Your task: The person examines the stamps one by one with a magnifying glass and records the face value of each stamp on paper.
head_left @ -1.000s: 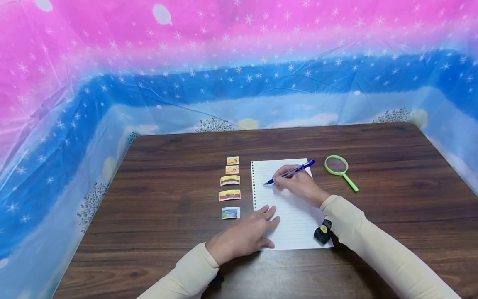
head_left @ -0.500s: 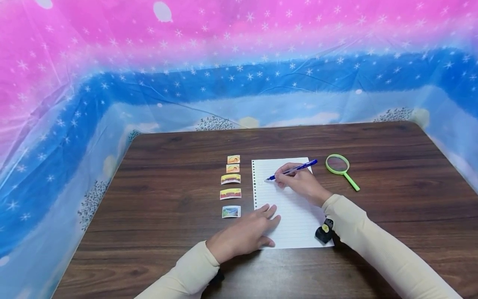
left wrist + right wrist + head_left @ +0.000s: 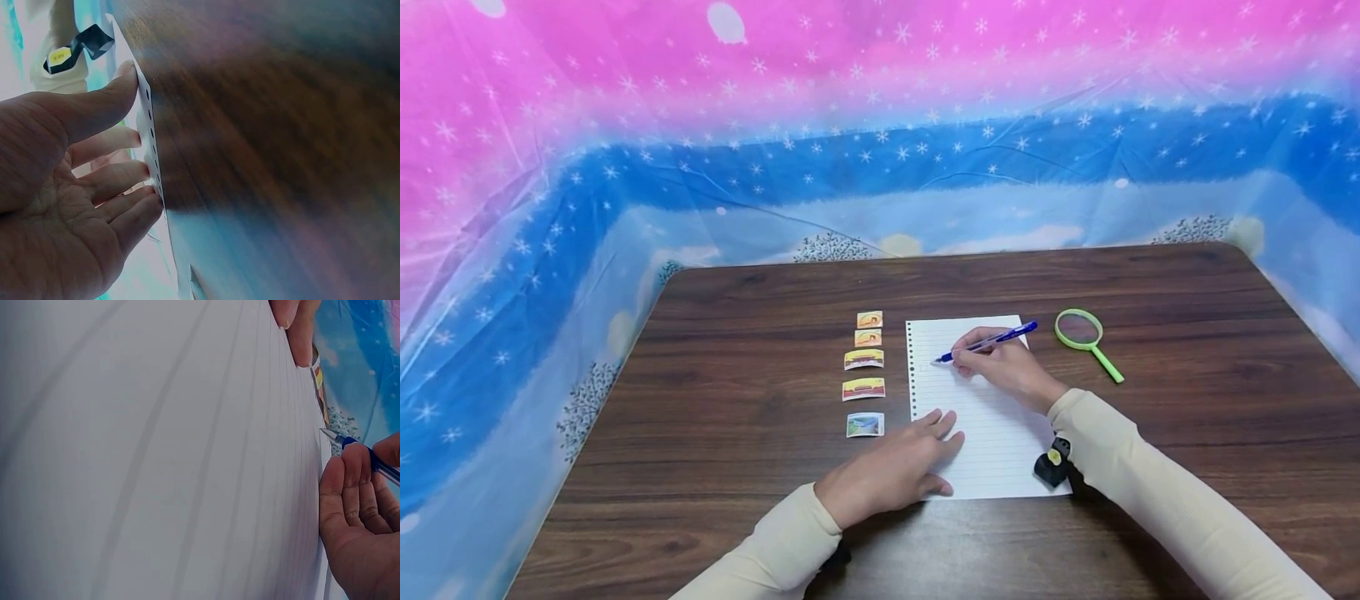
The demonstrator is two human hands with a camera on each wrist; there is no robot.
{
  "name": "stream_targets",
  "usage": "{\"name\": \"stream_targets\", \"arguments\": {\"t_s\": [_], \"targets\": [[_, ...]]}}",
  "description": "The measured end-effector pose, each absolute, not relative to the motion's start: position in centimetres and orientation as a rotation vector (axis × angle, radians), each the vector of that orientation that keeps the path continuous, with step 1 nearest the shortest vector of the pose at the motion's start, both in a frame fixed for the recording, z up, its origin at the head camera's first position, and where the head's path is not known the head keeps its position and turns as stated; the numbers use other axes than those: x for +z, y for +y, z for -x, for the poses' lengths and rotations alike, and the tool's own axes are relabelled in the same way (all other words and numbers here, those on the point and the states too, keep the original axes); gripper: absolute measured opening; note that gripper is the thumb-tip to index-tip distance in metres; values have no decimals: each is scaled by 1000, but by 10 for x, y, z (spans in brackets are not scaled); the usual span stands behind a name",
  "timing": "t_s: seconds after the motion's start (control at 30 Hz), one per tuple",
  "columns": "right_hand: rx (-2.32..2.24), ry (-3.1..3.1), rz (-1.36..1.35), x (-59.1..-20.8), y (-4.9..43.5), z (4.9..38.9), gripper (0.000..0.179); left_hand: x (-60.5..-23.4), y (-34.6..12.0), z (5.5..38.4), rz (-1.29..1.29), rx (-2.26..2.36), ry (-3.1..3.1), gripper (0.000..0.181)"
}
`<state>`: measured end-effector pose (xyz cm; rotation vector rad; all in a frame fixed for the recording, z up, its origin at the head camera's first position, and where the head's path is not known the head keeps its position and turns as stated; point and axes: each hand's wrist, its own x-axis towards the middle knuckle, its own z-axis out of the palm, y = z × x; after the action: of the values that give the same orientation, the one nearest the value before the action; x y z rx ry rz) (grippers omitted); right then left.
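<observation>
A sheet of lined paper (image 3: 992, 442) with punched holes along its left edge lies on the wooden table. My right hand (image 3: 1003, 367) grips a blue pen (image 3: 1017, 331), its tip close over the paper near the left margin, beside a small faint mark. In the right wrist view the tip of the pen (image 3: 340, 439) points at the page between thumb and fingers. My left hand (image 3: 895, 467) rests on the lower left of the sheet, fingers spread. From the left wrist, the fingertips (image 3: 147, 203) and thumb show on the paper along its holed edge.
Several small printed picture cards (image 3: 863, 389) lie in a column left of the paper. A green magnifying glass (image 3: 1097, 357) lies to its right. Patterned cloth (image 3: 850, 167) hangs behind the brown table (image 3: 722, 350).
The pen tip has moved slightly right and up over the paper, leaving a small faint mark visible on its left. The left hand has stayed in place.
</observation>
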<state>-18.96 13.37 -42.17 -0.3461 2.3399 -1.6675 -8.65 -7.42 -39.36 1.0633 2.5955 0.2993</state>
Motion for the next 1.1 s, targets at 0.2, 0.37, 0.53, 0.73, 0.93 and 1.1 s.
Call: {"name": "stream_targets", "arguments": {"t_s": [0.2, 0.37, 0.53, 0.73, 0.93, 1.1], "targets": [[-1654, 2343, 363, -421, 133, 190, 19, -394, -74, 87, -1081, 284, 2601, 61], [-1654, 2332, 368, -420, 133, 189, 17, -393, -74, 87, -1093, 276, 2609, 61], [-1652, 2322, 374, -420, 134, 189, 17, -394, -74, 87, -1096, 275, 2610, 61], [-1651, 2332, 388, -422, 133, 191, 18, -395, -74, 87, -1093, 279, 2612, 61], [-1689, 2342, 342, -422, 131, 191, 15, -394, -75, 86, -1094, 280, 2619, 61], [-1703, 2345, 295, -422, 131, 192, 16, -394, -74, 86, -1092, 272, 2623, 61]]}}
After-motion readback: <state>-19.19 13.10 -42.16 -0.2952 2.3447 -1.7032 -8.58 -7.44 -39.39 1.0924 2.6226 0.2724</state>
